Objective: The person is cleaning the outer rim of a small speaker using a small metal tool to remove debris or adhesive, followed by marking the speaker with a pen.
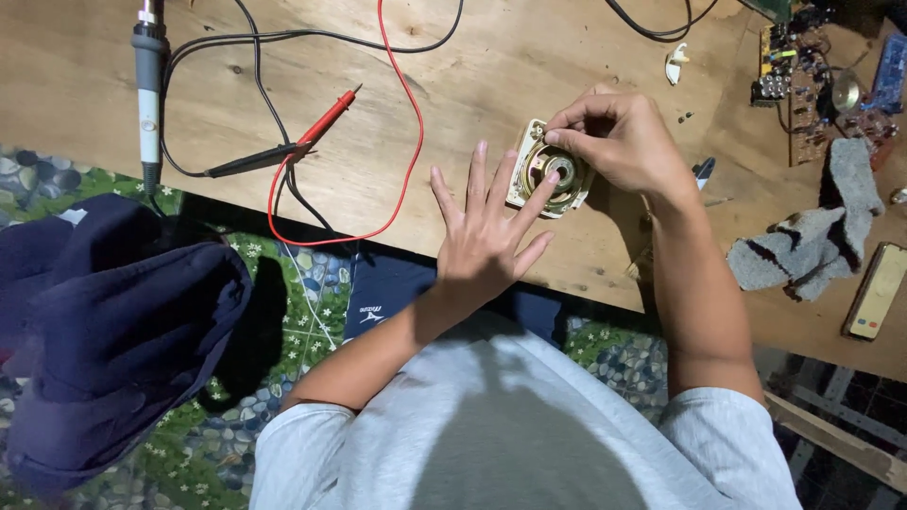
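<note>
Both hands meet at a small speaker lying on the wooden table near its front edge: the left hand is spread flat with open fingers, one fingertip touching the speaker's metal frame, while the right hand curls over the top of it, thumb and forefinger pinched on its upper rim. Left of the hands lie a red probe and a black probe with looping leads, and a soldering iron sits further left. Farther right are a grey rag and, beyond it, circuit boards.
</note>
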